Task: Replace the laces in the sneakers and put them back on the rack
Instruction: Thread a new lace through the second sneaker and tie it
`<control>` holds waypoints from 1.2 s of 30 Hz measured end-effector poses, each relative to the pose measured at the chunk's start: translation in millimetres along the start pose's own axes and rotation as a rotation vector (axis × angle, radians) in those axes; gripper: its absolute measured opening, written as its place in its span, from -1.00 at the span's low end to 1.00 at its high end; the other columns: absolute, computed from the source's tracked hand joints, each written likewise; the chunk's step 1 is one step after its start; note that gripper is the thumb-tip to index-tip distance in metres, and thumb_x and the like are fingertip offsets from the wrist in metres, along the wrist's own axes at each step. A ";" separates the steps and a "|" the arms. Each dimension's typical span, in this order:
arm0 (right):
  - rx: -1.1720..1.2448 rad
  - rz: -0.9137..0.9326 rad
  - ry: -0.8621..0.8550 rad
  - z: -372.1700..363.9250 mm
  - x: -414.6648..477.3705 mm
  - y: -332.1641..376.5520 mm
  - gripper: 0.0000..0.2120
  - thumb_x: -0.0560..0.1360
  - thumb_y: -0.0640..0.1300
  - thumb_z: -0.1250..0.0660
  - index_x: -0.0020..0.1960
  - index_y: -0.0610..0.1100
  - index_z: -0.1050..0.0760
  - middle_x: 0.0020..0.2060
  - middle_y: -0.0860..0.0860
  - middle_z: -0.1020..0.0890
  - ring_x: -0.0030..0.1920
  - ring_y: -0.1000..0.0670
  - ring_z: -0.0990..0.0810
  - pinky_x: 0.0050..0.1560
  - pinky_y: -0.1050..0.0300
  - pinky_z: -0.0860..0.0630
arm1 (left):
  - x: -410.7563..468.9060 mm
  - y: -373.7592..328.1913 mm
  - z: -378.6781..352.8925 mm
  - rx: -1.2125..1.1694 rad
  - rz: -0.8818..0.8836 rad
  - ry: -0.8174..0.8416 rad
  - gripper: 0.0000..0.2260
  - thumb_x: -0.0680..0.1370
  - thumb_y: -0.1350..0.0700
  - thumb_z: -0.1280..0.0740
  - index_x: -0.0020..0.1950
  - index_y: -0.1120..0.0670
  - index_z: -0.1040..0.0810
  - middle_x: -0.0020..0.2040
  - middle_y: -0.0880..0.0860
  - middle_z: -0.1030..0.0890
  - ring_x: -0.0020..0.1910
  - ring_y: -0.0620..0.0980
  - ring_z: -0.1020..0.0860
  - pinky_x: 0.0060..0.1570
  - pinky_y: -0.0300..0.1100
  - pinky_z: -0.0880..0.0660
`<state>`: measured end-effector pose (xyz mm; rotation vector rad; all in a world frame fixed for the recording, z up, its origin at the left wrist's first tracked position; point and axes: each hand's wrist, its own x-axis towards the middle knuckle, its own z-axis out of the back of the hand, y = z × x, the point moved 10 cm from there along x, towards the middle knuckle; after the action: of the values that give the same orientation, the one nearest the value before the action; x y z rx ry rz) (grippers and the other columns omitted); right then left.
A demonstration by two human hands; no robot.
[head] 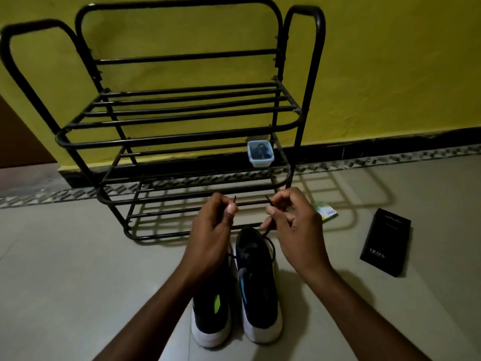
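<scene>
One rack [182, 110]: black tube frame against the yellow wall, its shelves bare of shoes; you sat facing it, likely so the return would be a short reach.
Sneakers: the pair stood side by side on the floor between your forearms, heels toward you and toes toward the rack. The left sneaker [210, 316] touched or nearly touched the right sneaker [260, 295], which put the eyelets under your hands.
Left hand [210, 230]: raised over the left shoe's toe, thumb and forefinger pressed onto one end of the lace [272, 244], other fingers curled in.
Right hand [294, 230]: level with it and just apart, pinching the other end the same way.
Black box [385, 242]: flat on the floor, well off to your right.
Tub [260, 153]: small and clear, on a lower shelf, with dark contents I could not identify.
Packet [326, 212]: green and white, just beyond your right hand.
Lace: dark and slack, running down into the right sneaker's front. Both tips stood up level, so I judge you were evening the ends before threading on.
</scene>
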<state>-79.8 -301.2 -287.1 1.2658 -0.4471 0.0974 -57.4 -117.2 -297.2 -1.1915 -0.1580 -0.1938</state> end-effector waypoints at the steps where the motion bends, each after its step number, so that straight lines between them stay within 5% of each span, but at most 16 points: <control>1: -0.070 -0.006 0.019 -1.6 -2.0 -14.8 -0.86 0.60 -0.31 -0.29 -0.03 -0.08 -0.46 -0.23 0.06 -0.56 -0.29 0.03 -0.65 -0.22 0.03 -0.61 | -1.1 9.7 -3.6 0.269 -0.049 0.020 -0.90 0.66 0.20 -0.25 -0.02 0.02 -0.47 -0.18 -0.07 -0.53 -0.18 -0.03 -0.51 -0.28 -0.13 -0.46; 5: -0.417 -0.102 0.159 -11.8 -13.3 -77.4 -0.78 0.55 -0.35 -0.30 -0.08 -0.04 -0.59 -0.13 0.01 -0.50 -0.14 0.10 -0.52 -0.10 0.47 -0.38 | -17.3 54.7 -36.5 1.065 -0.065 0.340 -0.83 0.57 0.06 -0.29 0.15 -0.01 -0.51 0.13 0.00 -0.56 0.21 0.11 -0.42 -0.03 -0.03 -0.45; 8: -0.547 -0.265 0.436 -29.7 -34.3 -121.2 -0.97 0.50 -0.10 -0.45 -0.06 -0.02 -0.63 -0.08 0.02 -0.46 -0.06 0.04 -0.52 0.05 0.20 -0.46 | -32.2 82.0 -55.8 1.195 0.024 0.539 -0.78 0.58 -0.04 -0.30 0.14 0.03 -0.56 0.17 0.08 -0.56 0.30 0.16 -0.39 0.17 0.07 -0.31; 11: -0.651 -0.368 0.664 -39.1 -56.9 -146.3 -0.76 0.42 0.01 -0.52 0.06 0.02 -0.64 -0.04 0.06 -0.56 0.06 0.01 -0.58 0.14 0.09 -0.48 | -43.5 100.4 -75.5 1.157 0.099 0.712 -0.81 0.62 -0.02 -0.28 0.10 0.06 -0.60 0.08 0.11 -0.61 0.28 0.16 -0.40 0.26 0.19 -0.23; 13: -0.689 -0.415 0.686 -37.1 -61.8 -150.6 -0.84 0.45 -0.01 -0.47 0.01 0.08 -0.58 -0.09 0.13 -0.57 0.10 0.02 -0.58 0.16 0.05 -0.42 | -46.6 105.4 -81.2 1.065 0.169 0.768 -0.80 0.61 -0.04 -0.32 0.07 0.05 -0.64 0.04 0.08 -0.62 0.23 0.15 -0.46 0.23 0.19 -0.22; 17: -0.688 -0.367 0.642 -33.1 -54.0 -140.9 -0.96 0.52 -0.01 -0.37 -0.11 0.07 -0.56 -0.17 0.19 -0.62 0.05 0.08 -0.58 0.11 0.03 -0.37 | -39.6 99.1 -74.8 0.974 0.186 0.606 -0.80 0.58 -0.04 -0.36 -0.16 0.05 -0.54 -0.08 0.00 -0.51 0.14 0.09 -0.51 0.24 0.19 -0.26; 20: -0.564 -0.316 0.563 -27.4 -43.3 -116.7 -0.95 0.50 -0.01 -0.38 -0.13 0.12 -0.59 -0.23 0.25 -0.64 -0.06 0.22 -0.59 0.09 0.02 -0.49 | -30.2 78.2 -68.5 0.726 0.117 0.352 -0.85 0.61 0.05 -0.32 -0.12 0.04 -0.59 -0.17 -0.01 -0.64 -0.05 0.01 -0.61 0.00 -0.02 -0.47; 23: -0.334 -0.263 0.495 -23.4 -34.8 -86.2 -0.89 0.52 -0.13 -0.39 -0.11 0.08 -0.62 -0.25 0.21 -0.68 -0.15 0.22 -0.65 -0.06 0.15 -0.53 | -32.5 93.5 -79.2 0.062 0.496 0.273 -0.83 0.64 0.13 -0.32 -0.10 0.13 -0.65 -0.33 0.01 -0.69 -0.35 -0.10 -0.62 -0.39 -0.22 -0.48; 27: -0.154 -0.183 0.502 -23.7 -33.2 -50.2 -0.87 0.54 -0.26 -0.37 -0.03 -0.04 -0.62 -0.25 0.08 -0.70 -0.17 0.17 -0.68 -0.09 0.27 -0.59 | -48.4 119.8 -99.4 -0.335 1.024 0.254 -0.91 0.56 0.23 -0.36 -0.05 0.18 -0.67 -0.33 0.10 -0.68 -0.26 0.02 -0.64 -0.30 -0.16 -0.49; 31: 0.021 -0.206 0.417 -19.6 -35.7 -50.2 -0.94 0.58 -0.25 -0.35 0.03 -0.14 -0.55 -0.25 -0.05 -0.71 -0.19 0.05 -0.71 -0.10 0.18 -0.62 | -38.1 119.1 -85.8 -0.366 1.026 0.247 -0.81 0.52 0.34 -0.38 0.13 0.28 -0.62 -0.20 0.20 -0.68 -0.25 0.07 -0.69 -0.28 -0.07 -0.60; 36: -0.111 -0.326 0.381 -29.8 -47.0 -89.1 -0.92 0.64 -0.13 -0.27 -0.02 -0.04 -0.50 -0.30 -0.06 -0.69 -0.33 0.01 -0.68 -0.19 0.08 -0.60 | -18.8 112.6 -19.9 -0.265 0.785 0.035 -0.91 0.59 0.37 -0.33 -0.04 0.31 -0.63 -0.25 0.25 -0.61 -0.31 0.11 -0.61 -0.27 -0.06 -0.63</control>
<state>-86.6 -292.7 -391.6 1.1624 0.0833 0.0349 -49.1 -94.3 -410.4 -1.4275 0.3790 0.4657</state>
